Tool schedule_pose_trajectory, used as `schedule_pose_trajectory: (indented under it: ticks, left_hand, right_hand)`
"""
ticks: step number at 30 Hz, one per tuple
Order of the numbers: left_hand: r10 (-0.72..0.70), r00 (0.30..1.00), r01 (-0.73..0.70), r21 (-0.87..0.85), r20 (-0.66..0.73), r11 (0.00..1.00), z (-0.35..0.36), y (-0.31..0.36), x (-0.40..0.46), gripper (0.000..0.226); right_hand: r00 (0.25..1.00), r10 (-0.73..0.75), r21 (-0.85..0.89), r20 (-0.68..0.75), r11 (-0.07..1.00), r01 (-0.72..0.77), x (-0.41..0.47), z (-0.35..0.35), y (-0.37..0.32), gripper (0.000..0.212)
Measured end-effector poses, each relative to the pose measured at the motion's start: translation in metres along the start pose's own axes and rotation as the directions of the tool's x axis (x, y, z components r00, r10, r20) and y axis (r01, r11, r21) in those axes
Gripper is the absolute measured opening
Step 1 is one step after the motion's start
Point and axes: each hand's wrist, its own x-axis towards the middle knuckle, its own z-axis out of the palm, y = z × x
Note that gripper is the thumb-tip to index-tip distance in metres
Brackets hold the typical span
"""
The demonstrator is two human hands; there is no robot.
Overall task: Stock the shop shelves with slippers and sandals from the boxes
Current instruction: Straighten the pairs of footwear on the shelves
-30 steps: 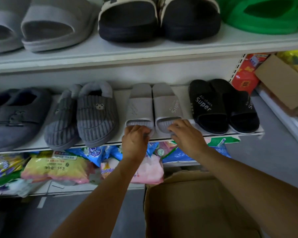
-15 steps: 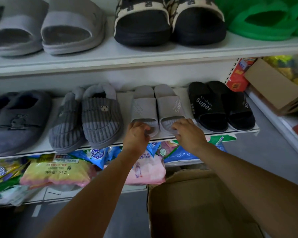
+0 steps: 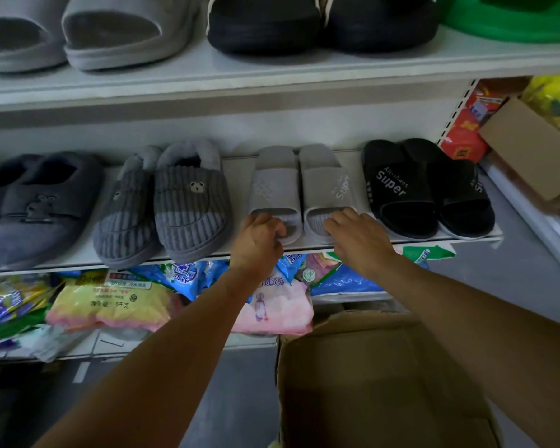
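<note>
A pair of light grey slides stands toes-forward on the middle shelf [image 3: 238, 176], the left slide [image 3: 274, 185] touching the right slide [image 3: 325, 185]. My left hand [image 3: 259, 244] grips the toe end of the left slide with curled fingers. Over the toe end of the right slide, my right hand [image 3: 359, 240] bends its fingers and holds it. An open cardboard box [image 3: 369, 383] sits on the floor below my right arm; its inside is dark and I cannot tell what it holds.
Black "Super" slides [image 3: 395, 189] stand right of the grey pair, grey corduroy bear slippers [image 3: 188, 202] and dark slippers [image 3: 36, 202] to the left. The upper shelf [image 3: 272, 72] carries more slides. Plastic packets [image 3: 110, 302] fill the lower shelf. A brown box [image 3: 530, 150] juts in at right.
Both hands stay on the toes of the grey slides, and the left fingers have curled tighter. The view has shifted slightly; the slides sit in about the same place.
</note>
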Motion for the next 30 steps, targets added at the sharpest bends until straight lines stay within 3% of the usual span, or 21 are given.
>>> schedule_pose_trajectory:
  ticks: [8, 15, 18, 20, 23, 26, 30]
  left_hand:
    - [-0.026, 0.998, 0.026, 0.006, 0.051, 1.0, -0.007, 0.005, -0.01, 0.032]
    - [-0.039, 0.981, 0.042, 0.011, -0.188, 0.999, -0.032, -0.022, -0.051, 0.036]
    - [-0.033, 0.959, 0.062, 0.092, -0.28, 0.994, -0.049, -0.048, -0.07, 0.038]
    - [-0.09, 0.935, 0.129, 0.093, -0.343, 0.987, -0.062, -0.075, -0.079, 0.041]
    - [-0.344, 0.839, 0.344, -0.08, -0.421, 0.936, -0.084, -0.122, -0.083, 0.047]
    - [-0.462, 0.821, 0.443, -0.135, -0.335, 0.886, -0.105, -0.163, -0.083, 0.062]
    - [-0.459, 0.876, 0.444, -0.128, -0.146, 0.887, -0.117, -0.191, -0.074, 0.074]
  right_hand:
    - [0.995, 0.083, 0.071, 0.046, 0.994, -0.086, -0.006, -0.012, -0.006, 0.039]
    - [0.997, 0.053, 0.329, -0.049, 0.944, -0.034, -0.004, -0.036, -0.049, 0.039]
    - [1.0, 0.013, 0.447, -0.009, 0.895, -0.007, 0.008, -0.042, -0.082, 0.04]
    - [0.998, 0.028, 0.575, 0.056, 0.817, -0.055, 0.019, -0.043, -0.109, 0.045]
    - [0.976, 0.158, 0.733, 0.151, 0.645, -0.217, 0.041, -0.044, -0.148, 0.05]
    - [0.931, 0.283, 0.76, 0.23, 0.546, -0.353, 0.064, -0.042, -0.179, 0.064]
    - [0.896, 0.383, 0.678, 0.225, 0.598, -0.426, 0.086, -0.04, -0.212, 0.083]
